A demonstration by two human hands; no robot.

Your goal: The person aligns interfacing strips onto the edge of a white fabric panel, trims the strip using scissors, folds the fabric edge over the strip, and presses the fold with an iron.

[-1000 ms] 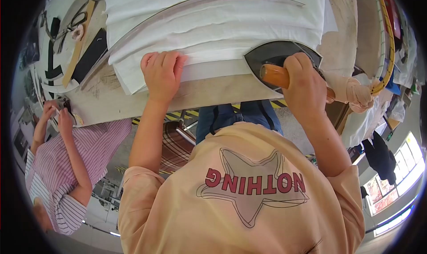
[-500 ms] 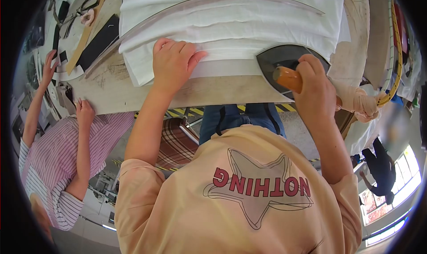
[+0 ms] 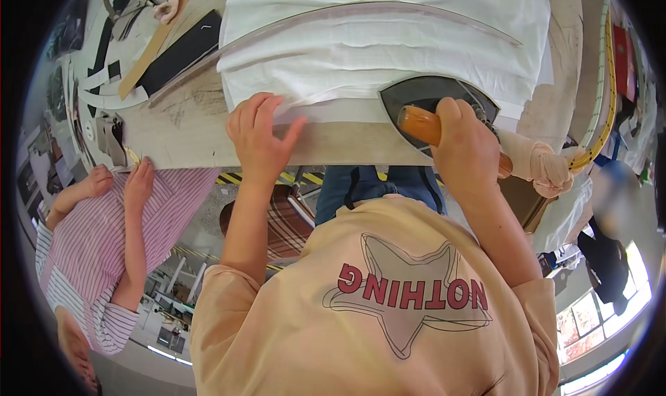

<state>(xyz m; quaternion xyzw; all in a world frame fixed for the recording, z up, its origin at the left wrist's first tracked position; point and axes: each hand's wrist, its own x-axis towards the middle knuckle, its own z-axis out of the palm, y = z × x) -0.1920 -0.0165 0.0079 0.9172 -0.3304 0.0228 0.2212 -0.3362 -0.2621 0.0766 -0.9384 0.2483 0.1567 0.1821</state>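
"Doing what with the right hand [image 3: 466, 142]?"

"Gripping the orange handle [image 3: 421, 124] of the dark iron [image 3: 409, 92], with fingers closing firmly around it."

"And resting the iron where?"

"Over the near edge of the white cloth [image 3: 277, 66], toward its right end, near the front of the table [image 3: 333, 145]."

"Using the left hand [image 3: 262, 132] how?"

"Reaching toward the same near edge, left of the iron, with fingers loosely open and thumb standing apart. Touching or pinching the cloth? Impossible to tell."

"Seeing anything across the cloth?"

"Yes, a long curved strip [image 3: 388, 6], arching beyond both hands."

"And farther left?"

"Looking past a black piece [image 3: 182, 54] and a tan strip [image 3: 158, 45], toward a co-worker's hands [image 3: 140, 182] at the table edge."
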